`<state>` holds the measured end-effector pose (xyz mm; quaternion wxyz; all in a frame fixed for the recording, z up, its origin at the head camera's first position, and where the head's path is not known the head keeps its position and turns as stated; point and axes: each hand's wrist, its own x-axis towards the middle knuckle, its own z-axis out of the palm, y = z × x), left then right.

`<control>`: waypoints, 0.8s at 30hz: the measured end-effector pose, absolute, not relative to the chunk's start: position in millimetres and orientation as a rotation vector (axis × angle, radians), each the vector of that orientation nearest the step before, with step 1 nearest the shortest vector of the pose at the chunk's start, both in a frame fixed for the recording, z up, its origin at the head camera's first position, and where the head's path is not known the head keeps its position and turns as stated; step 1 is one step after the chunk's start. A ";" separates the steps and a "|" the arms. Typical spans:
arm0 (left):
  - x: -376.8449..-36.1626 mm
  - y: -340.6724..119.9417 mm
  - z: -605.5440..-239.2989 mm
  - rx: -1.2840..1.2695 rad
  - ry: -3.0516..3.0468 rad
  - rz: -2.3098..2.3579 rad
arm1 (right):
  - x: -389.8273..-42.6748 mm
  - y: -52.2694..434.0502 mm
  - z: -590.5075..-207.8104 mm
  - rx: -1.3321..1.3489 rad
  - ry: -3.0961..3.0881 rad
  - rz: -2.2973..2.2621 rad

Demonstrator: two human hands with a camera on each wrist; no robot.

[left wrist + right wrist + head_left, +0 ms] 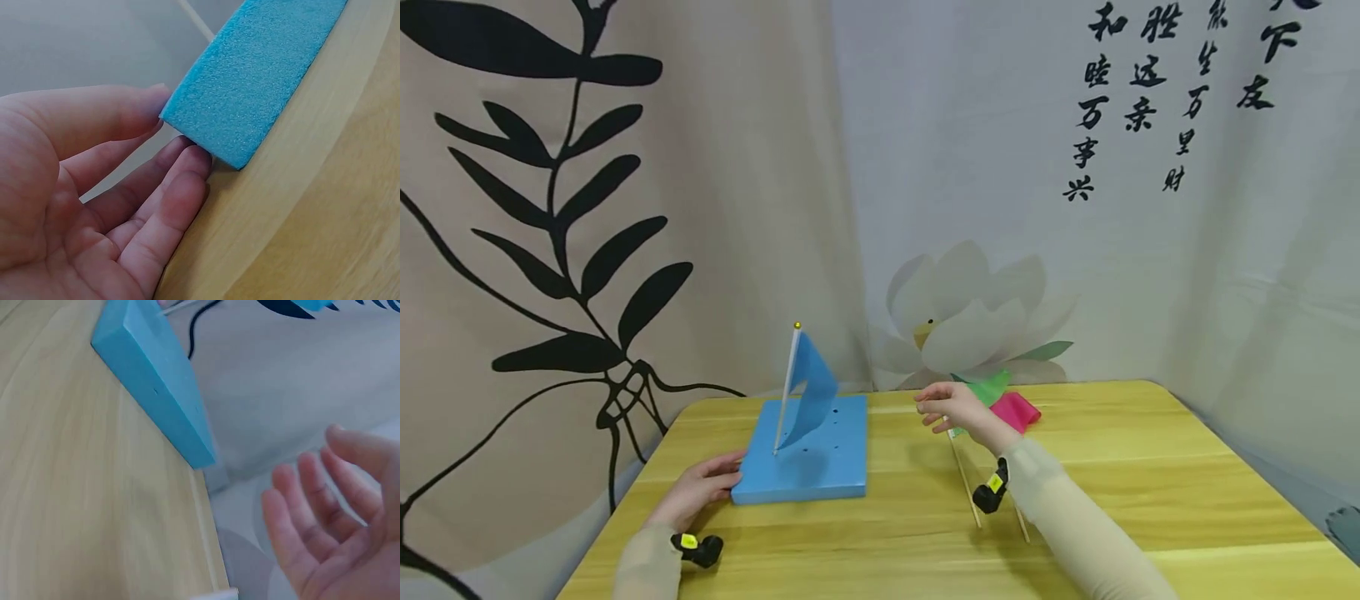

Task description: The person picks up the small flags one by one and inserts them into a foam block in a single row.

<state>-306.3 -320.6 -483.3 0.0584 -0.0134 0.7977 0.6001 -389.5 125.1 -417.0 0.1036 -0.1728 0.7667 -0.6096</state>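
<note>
The left hand, loosely spread, touches the foam block, probably steadying it beneath 1 blue flag; the right hand, fingers loosely parted, holds nothing.

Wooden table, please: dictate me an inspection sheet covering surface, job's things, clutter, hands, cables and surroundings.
Surface: wooden table, grain visible.
Job's things: blue block with a blue flag standing tilted on it; green flag and pink flag to the block's right, partly hidden by the right hand and sleeve.
Clutter: nothing seen.
Grippers: left hand touches the block's left side; right hand raised, holding nothing.
Cables: nothing seen.
Surroundings: printed fabric backdrop behind the table.
</note>
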 end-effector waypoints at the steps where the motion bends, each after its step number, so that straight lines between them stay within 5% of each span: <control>1: -305.6 -321.9 -483.9 -0.039 2.415 1.812 | -387.7 131.4 -419.2 -0.503 2.275 -1.773; 24: -306.6 -314.5 -479.0 -0.094 2.412 1.807 | -361.0 178.0 -469.8 -0.205 2.302 -1.682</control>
